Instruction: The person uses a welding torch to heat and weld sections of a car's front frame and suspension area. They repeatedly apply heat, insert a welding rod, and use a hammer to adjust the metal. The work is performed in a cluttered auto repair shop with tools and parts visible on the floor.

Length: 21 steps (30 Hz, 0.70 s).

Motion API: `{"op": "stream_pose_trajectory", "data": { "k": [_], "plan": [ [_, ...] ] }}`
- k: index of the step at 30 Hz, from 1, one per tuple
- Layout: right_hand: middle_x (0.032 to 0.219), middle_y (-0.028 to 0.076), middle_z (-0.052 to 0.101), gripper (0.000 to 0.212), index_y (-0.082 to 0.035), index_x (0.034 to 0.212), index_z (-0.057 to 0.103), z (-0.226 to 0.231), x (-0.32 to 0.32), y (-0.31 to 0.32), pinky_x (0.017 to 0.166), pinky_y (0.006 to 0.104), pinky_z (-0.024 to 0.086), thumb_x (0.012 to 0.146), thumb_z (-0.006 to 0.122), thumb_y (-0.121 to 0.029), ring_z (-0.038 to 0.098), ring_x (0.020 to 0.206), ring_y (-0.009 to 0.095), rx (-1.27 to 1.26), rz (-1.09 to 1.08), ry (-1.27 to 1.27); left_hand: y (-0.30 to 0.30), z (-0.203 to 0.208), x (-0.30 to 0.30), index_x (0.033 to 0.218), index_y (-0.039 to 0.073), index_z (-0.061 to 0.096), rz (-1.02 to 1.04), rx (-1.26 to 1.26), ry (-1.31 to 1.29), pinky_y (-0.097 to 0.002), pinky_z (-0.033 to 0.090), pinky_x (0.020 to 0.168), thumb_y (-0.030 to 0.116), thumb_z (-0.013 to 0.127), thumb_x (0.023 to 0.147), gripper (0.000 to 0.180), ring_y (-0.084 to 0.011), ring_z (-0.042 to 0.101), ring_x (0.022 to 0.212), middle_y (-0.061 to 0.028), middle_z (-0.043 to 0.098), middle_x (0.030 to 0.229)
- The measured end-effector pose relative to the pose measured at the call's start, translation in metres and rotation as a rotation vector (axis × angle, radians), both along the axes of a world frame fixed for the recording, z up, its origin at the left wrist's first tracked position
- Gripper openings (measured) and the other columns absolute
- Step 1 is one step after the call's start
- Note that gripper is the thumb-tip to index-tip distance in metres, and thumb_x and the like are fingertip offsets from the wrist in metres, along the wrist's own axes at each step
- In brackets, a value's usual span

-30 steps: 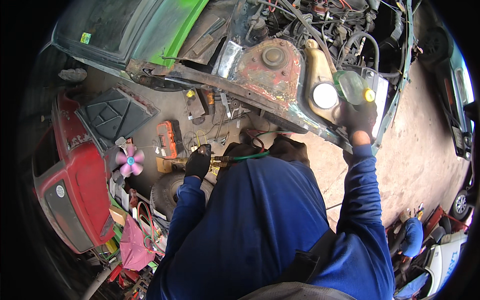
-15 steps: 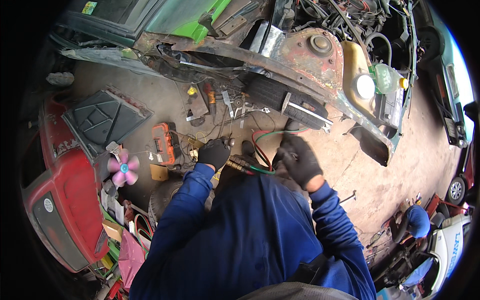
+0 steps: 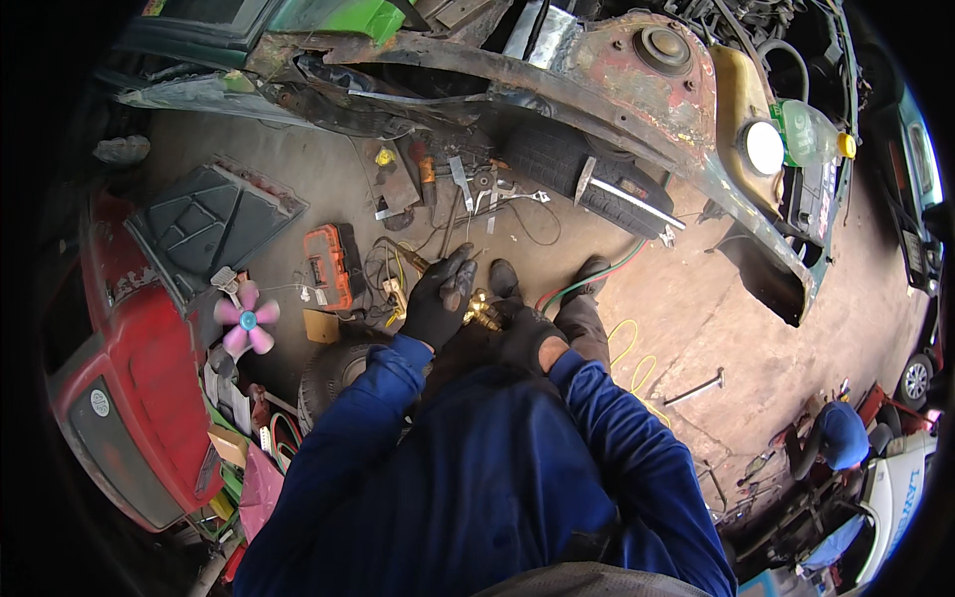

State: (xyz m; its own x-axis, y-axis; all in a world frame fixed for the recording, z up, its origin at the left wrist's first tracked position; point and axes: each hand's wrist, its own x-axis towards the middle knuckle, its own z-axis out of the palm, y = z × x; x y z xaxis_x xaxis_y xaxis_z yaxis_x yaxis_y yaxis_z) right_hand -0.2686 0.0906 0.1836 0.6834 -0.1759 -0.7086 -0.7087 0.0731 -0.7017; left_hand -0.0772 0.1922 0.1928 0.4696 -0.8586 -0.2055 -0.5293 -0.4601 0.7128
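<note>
Two hands (image 3: 438, 306) (image 3: 525, 340), brass fittings (image 3: 485, 311), car edge (image 3: 597, 111) apart

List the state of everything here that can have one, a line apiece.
Left hand: gloved, closed around the torch
Torch: held; lit or unlit unclear
Right hand: gloved, at the torch's brass fittings; grip unclear
Bottle: capped
Tank: white cap on
Engine bay: uncovered
Toolbox: looks shut
Fan: blades distinct; spinning unclear
Hammer: lying on the floor

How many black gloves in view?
2: one on the left hand, the other on the right hand, beside the brass fittings. The co-worker may wear more; those hands can't be made out.
</note>
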Motion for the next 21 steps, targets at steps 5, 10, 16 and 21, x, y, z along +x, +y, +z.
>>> {"op": "stream_pose_trajectory", "data": {
  "k": [5,10,16,21],
  "plan": [
    [0.123,0.021,0.082,0.066,-0.009,0.143,0.072,-0.041,-0.047,-0.046,0.100,0.0440,0.059,0.092,0.082,-0.050,0.078,0.116,0.035,-0.075,-0.161,0.167,0.038,-0.034,-0.047,0.162,-0.002,0.052,0.311,-0.224,0.431,-0.0345,0.052,0.115,0.013,0.056,0.118,0.047,-0.0214,0.066,0.134,-0.0148,0.068,0.149],
    [0.103,0.011,0.082,0.053,-0.001,0.133,0.074,-0.060,-0.093,-0.106,0.083,0.0373,0.059,0.094,0.085,-0.037,0.076,0.089,0.019,-0.056,-0.357,0.118,0.095,-0.082,-0.115,0.163,0.001,0.054,0.293,0.134,0.884,-0.0319,0.056,0.108,0.011,0.058,0.117,0.047,-0.0178,0.068,0.126,-0.0102,0.070,0.140],
    [0.113,0.014,0.083,0.059,-0.001,0.140,0.071,-0.032,-0.114,-0.139,0.092,0.0356,0.060,0.095,0.088,-0.037,0.079,0.102,0.021,-0.069,-0.326,0.022,0.153,-0.060,-0.158,0.161,0.001,0.057,0.185,0.215,0.974,-0.0333,0.059,0.103,0.017,0.062,0.115,0.049,-0.0193,0.072,0.120,-0.0120,0.074,0.135],
    [0.114,0.012,0.083,0.052,-0.002,0.142,0.069,-0.053,-0.109,-0.138,0.091,0.0350,0.061,0.096,0.084,-0.022,0.077,0.100,0.018,-0.076,-0.289,-0.106,0.152,-0.058,-0.142,0.160,0.001,0.057,0.552,0.104,1.425,-0.0344,0.060,0.100,0.022,0.068,0.113,0.053,-0.0196,0.073,0.115,-0.0127,0.075,0.133]
  ]
}}
